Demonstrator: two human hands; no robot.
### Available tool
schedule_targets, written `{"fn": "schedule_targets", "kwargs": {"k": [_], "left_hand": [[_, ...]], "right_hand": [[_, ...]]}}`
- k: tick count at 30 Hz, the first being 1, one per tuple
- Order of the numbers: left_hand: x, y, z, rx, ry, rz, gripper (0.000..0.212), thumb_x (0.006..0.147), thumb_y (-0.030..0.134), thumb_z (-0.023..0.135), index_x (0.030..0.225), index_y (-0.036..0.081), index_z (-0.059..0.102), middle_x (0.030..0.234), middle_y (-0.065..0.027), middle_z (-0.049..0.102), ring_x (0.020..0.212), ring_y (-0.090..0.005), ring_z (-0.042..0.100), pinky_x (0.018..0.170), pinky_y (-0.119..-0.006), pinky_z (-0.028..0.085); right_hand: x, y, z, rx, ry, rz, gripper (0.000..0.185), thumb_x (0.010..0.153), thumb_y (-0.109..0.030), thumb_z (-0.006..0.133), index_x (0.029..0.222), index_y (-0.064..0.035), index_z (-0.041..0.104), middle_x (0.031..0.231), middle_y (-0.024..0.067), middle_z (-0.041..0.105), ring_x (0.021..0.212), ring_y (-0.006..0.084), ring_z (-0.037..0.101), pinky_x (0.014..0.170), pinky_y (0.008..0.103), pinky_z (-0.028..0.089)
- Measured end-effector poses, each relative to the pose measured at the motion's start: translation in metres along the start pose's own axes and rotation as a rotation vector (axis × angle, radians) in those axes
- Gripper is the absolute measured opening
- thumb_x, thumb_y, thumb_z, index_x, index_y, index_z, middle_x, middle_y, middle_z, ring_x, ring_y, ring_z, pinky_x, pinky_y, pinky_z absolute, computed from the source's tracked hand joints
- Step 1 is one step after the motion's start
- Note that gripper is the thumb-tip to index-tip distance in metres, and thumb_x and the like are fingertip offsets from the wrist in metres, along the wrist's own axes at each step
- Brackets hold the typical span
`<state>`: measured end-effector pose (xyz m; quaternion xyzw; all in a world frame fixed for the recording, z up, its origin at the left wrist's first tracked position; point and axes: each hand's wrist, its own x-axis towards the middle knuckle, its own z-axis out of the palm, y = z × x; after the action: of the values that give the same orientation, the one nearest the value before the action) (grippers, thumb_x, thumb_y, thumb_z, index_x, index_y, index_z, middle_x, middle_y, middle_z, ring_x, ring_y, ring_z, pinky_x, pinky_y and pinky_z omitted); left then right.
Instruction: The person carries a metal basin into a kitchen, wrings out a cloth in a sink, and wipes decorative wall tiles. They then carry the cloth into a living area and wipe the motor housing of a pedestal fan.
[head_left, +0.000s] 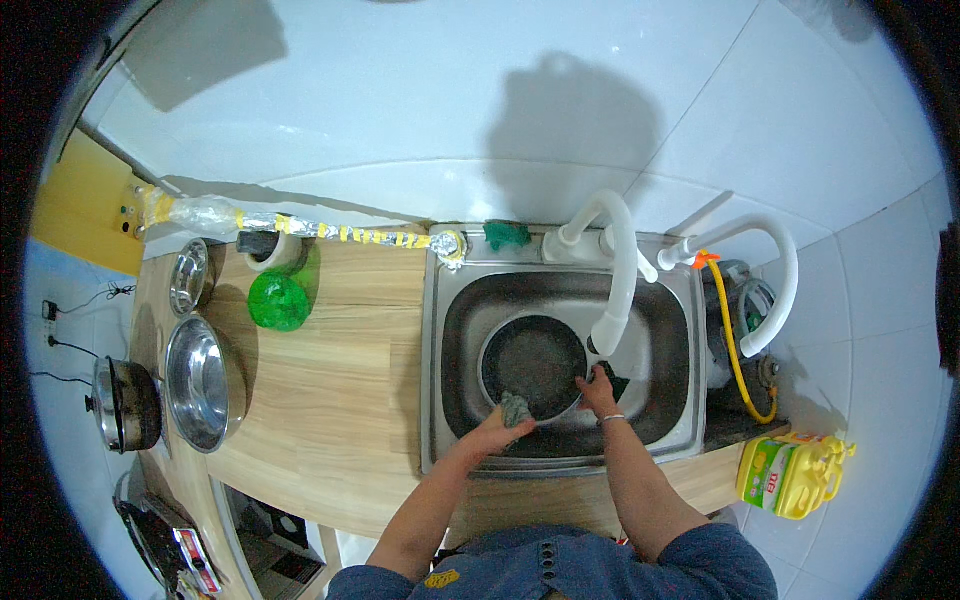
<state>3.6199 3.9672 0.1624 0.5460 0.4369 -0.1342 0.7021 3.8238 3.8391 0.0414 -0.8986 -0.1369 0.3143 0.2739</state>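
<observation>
A round dark-lined pan (534, 364) sits tilted in the stainless steel sink (652, 300). At the pan's near left rim, my left hand (504, 435) holds a greyish-green scrubbing cloth or pad (515, 410). The pan's right rim is gripped by my right hand (598, 391). A dark item, perhaps the pan's handle, lies partly hidden beyond that hand. Above the sink hangs the white curved faucet (621, 277), its spout close to the pan's right side.
A second white faucet (780, 277) and a yellow hose (731, 337) stand to the right, near a yellow detergent jug (791, 476). Left on the wooden counter (330, 405) are steel bowls (199, 382), a green object (279, 301) and a lidded pot (124, 405). Green scrubber (507, 235) lies behind the sink.
</observation>
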Motion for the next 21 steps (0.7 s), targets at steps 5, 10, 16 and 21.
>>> {"fn": "schedule_targets", "kwargs": {"k": [5, 10, 16, 21], "left_hand": [[-0.042, 0.029, -0.018, -0.701, 0.053, -0.302, 0.041, 0.082, 0.042, 0.05, 0.103, 0.007, 0.053, 0.087, -0.0053, 0.059, 0.077, -0.0187, 0.057, 0.067, -0.036, 0.047], [-0.014, -0.034, -0.028, -0.852, -0.148, -0.267, 0.028, 0.081, 0.032, 0.053, 0.093, 0.006, 0.053, 0.077, -0.0082, 0.061, 0.063, -0.023, 0.06, 0.05, -0.04, 0.049], [-0.044, 0.004, -0.015, -0.528, -0.039, 0.029, 0.025, 0.08, 0.027, 0.055, 0.088, 0.003, 0.057, 0.076, -0.0086, 0.061, 0.063, -0.0203, 0.06, 0.055, -0.032, 0.049], [-0.041, -0.008, -0.019, -0.543, -0.073, -0.182, 0.039, 0.075, 0.04, 0.061, 0.094, 0.005, 0.058, 0.084, -0.01, 0.059, 0.07, -0.0196, 0.059, 0.056, -0.033, 0.048]], "right_hand": [[0.006, 0.001, 0.002, 0.025, 0.007, -0.183, 0.039, 0.073, -0.009, 0.055, 0.106, 0.0074, 0.043, 0.084, 0.0232, 0.055, 0.054, 0.0295, 0.057, 0.043, 0.0388, 0.047], [-0.018, -0.081, -0.05, -0.119, 0.045, -0.326, 0.032, 0.072, -0.01, 0.052, 0.101, 0.0034, 0.049, 0.08, 0.025, 0.056, 0.079, 0.0412, 0.054, 0.071, 0.0446, 0.044], [-0.047, -0.142, -0.085, -0.559, 0.118, -0.387, 0.015, 0.075, -0.009, 0.047, 0.087, -0.0019, 0.052, 0.075, 0.0214, 0.057, 0.066, 0.0359, 0.057, 0.056, 0.0432, 0.046], [-0.078, -0.173, -0.1, -0.832, 0.092, -0.603, 0.041, 0.078, -0.007, 0.044, 0.119, -0.0054, 0.04, 0.075, 0.0167, 0.06, 0.06, 0.0358, 0.058, 0.053, 0.0418, 0.048]]}}
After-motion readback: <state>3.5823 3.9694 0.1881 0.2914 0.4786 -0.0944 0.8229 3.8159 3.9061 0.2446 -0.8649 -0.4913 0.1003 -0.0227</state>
